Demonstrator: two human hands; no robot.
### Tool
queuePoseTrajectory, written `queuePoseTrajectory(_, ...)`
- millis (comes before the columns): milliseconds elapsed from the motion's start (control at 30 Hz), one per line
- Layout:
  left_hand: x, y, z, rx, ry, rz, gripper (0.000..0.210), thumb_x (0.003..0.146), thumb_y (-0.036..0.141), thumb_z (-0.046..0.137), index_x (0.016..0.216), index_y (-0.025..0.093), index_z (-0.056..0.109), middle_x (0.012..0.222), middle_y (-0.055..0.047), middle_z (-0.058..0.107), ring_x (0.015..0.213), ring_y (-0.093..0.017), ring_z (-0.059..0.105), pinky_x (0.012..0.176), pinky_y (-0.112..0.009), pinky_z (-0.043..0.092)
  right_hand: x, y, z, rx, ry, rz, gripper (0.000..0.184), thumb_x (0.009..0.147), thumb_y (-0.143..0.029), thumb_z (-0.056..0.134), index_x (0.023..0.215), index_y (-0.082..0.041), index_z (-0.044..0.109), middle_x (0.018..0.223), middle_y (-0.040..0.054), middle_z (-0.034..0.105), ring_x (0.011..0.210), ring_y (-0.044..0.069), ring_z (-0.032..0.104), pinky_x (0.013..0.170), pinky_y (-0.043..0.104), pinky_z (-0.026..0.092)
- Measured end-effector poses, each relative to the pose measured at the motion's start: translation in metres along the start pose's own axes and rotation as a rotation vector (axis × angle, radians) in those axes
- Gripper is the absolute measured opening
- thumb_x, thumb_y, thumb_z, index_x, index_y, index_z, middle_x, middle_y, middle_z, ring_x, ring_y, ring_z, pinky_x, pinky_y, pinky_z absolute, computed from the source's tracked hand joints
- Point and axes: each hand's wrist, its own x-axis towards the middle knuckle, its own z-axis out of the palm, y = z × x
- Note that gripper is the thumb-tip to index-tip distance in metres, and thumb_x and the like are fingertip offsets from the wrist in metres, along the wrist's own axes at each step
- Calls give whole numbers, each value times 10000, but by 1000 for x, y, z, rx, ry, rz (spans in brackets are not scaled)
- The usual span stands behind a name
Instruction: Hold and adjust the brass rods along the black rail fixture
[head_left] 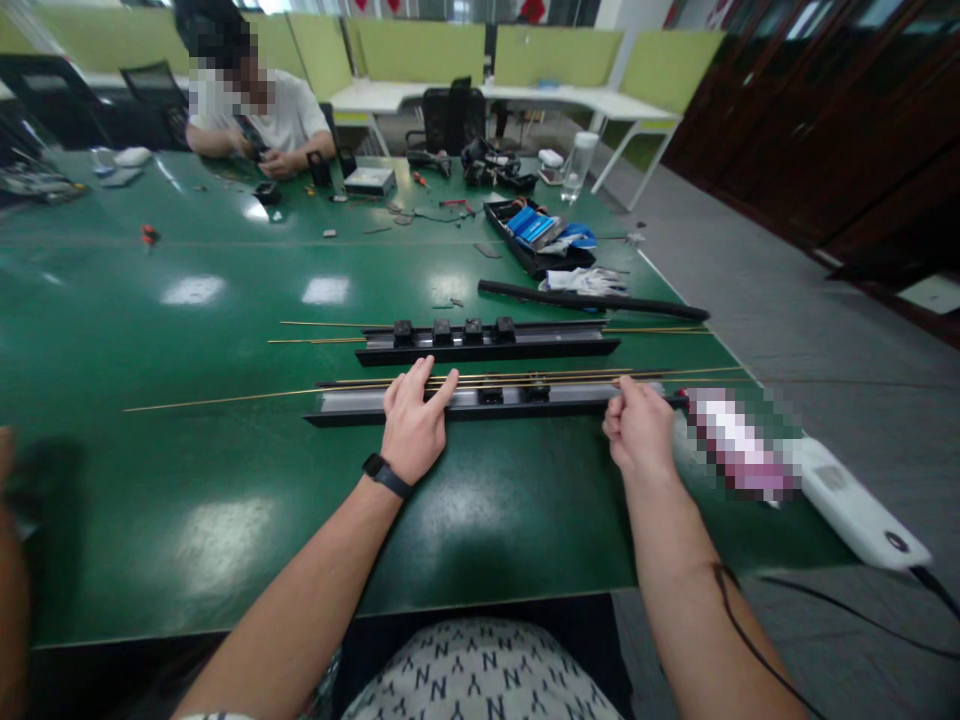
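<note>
Currently, I see the left hand [415, 425] lying with its fingers spread across the near long black channel with a silvery inside [360, 400]; it is loose, and I cannot tell whether its fingertips press down. Thumb against curled fingers, the right hand [641, 420] pinches some thin brass-coloured rods [225, 400] near that channel's right end. These rods run lengthwise over it, one reaching well out to the left. Two small black blocks [536, 388] sit in the channel between the hands. Just beyond, I have a second long black channel [487, 353] carrying four blocky black pieces [441, 332]. Farther right lie a long black tube [592, 300] and white fabric gloves [581, 282], all on the glossy green table [225, 540].
</note>
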Motion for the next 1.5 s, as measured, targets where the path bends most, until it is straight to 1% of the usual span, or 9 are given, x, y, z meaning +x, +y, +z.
queuePoseTrajectory(300, 0, -1, 1, -23, 14, -7, 574, 918, 88, 459, 1442, 290, 577, 1628, -143, 398, 1527, -272, 354, 1210, -522, 300, -2, 1, 2, -20, -43, 11, 240, 807, -370, 759, 771, -197, 596, 442, -80, 486, 275, 53, 322, 256, 154, 195)
queuePoseTrajectory(433, 0, -1, 1, -2, 9, 3, 563, 928, 99, 455, 1448, 278, 573, 1593, -151, 449, 1515, -272, 375, 1210, -518, 300, -4, 4, 2, -38, -96, 8, 250, 801, -381, 771, 765, -194, 609, 446, -77, 482, 279, 51, 321, 256, 150, 194)
queuePoseTrajectory(633, 1, 1, -2, -8, 5, -8, 555, 937, 112, 459, 1452, 287, 568, 1509, -118, 558, 1504, -271, 394, 1219, -520, 279, -5, 5, 3, -46, -105, 14, 254, 790, -391, 782, 787, -188, 630, 446, -72, 485, 279, 53, 320, 259, 149, 191)
queuePoseTrajectory(867, 2, 3, -5, -15, 7, -2, 536, 948, 119, 454, 1451, 264, 568, 1496, -111, 573, 1503, -272, 392, 1227, -511, 251, -8, 4, 5, -64, -133, 49, 270, 769, -403, 798, 803, -172, 662, 439, -68, 488, 281, 50, 325, 262, 146, 187)
queuePoseTrajectory(967, 2, 2, -4, -28, 2, -5, 544, 942, 117, 453, 1449, 275, 569, 1493, -106, 576, 1474, -264, 434, 1221, -504, 266, -9, 4, 6, -70, -153, 71, 289, 760, -414, 804, 819, -166, 669, 434, -67, 490, 276, 48, 324, 262, 146, 187)
queuePoseTrajectory(1100, 3, 2, -5, -28, -9, -15, 532, 938, 130, 459, 1429, 290, 587, 1465, -99, 599, 1403, -261, 507, 1190, -497, 305, -11, 3, 8, -62, -153, 73, 285, 755, -404, 808, 817, -162, 669, 434, -65, 490, 274, 49, 327, 263, 147, 190)
queuePoseTrajectory(1333, 6, 5, -10, -42, -26, -27, 484, 942, 151, 471, 1382, 283, 624, 1403, -95, 633, 1349, -264, 533, 1145, -481, 326, -12, 2, 8, -48, -138, 76, 244, 758, -368, 792, 777, -167, 656, 431, -62, 484, 279, 49, 328, 263, 147, 192)
queuePoseTrajectory(1500, 7, 6, -11, -44, -15, -21, 458, 941, 152, 481, 1353, 272, 640, 1371, -89, 648, 1321, -260, 548, 1131, -468, 331, -11, 4, 7, -53, -134, 64, 242, 753, -367, 792, 770, -168, 656, 431, -63, 485, 281, 50, 327, 262, 150, 194)
